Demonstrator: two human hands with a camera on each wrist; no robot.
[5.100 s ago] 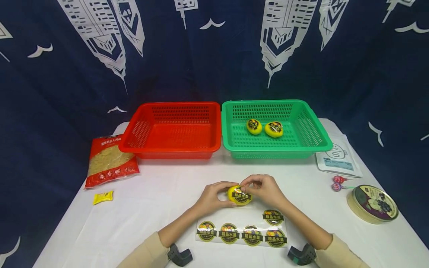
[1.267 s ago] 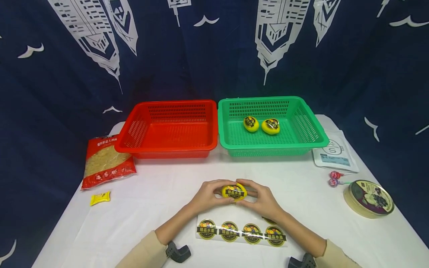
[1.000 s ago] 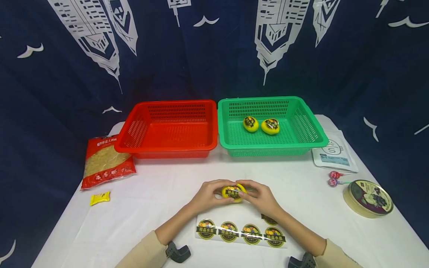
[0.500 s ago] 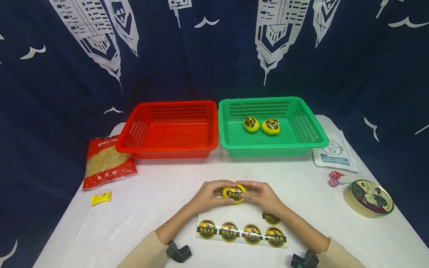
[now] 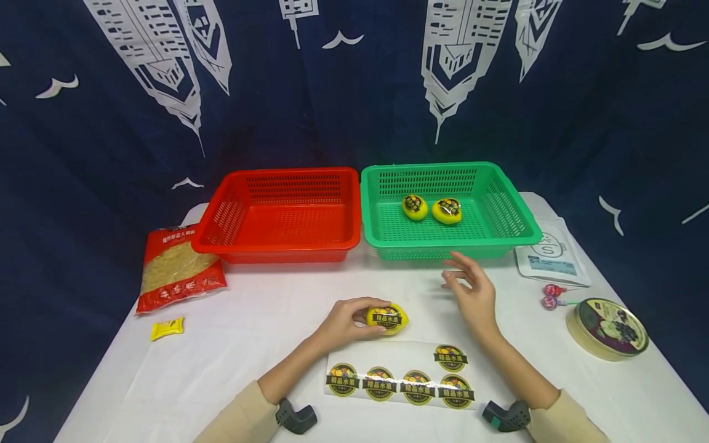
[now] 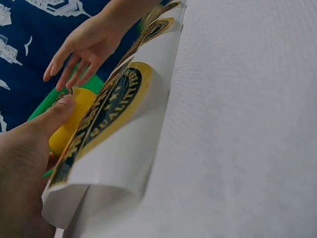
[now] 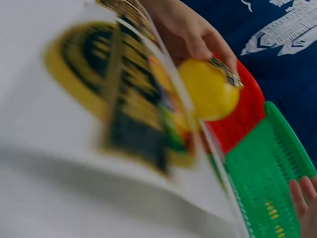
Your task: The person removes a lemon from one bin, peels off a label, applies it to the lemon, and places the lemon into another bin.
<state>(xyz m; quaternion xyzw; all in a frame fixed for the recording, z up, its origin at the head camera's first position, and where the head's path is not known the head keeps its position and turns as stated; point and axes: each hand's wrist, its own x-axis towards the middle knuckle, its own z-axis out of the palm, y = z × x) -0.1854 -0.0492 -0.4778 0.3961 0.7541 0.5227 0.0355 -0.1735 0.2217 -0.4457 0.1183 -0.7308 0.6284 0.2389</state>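
Note:
My left hand point(image 5: 346, 323) grips a yellow lemon point(image 5: 402, 319), thumb in front and fingers behind. A round black-and-gold sticker point(image 5: 386, 317) lies on the lemon's near face. In the right wrist view the lemon point(image 7: 208, 96) hangs under the left fingers. My right hand point(image 5: 477, 301) is in the air before the green basket, fingers loosely bent and holding nothing. Below the hands lies a white sticker sheet point(image 5: 382, 352) with several round stickers; its upper row shows one at the right. Two stickered lemons point(image 5: 414, 208) sit inside the green basket point(image 5: 451, 242).
Left of the green basket stands a red basket point(image 5: 277, 248). A red pasta bag point(image 5: 180, 267) and a small yellow packet point(image 5: 167, 328) lie at the left. On the right are a white pouch point(image 5: 554, 261), two lollipops point(image 5: 551, 302) and a round tin point(image 5: 607, 329).
My right hand has let go of the lemon and moved right and away toward the green basket. Earlier both hands worked at the sticker on it. The left hand still holds the lemon.

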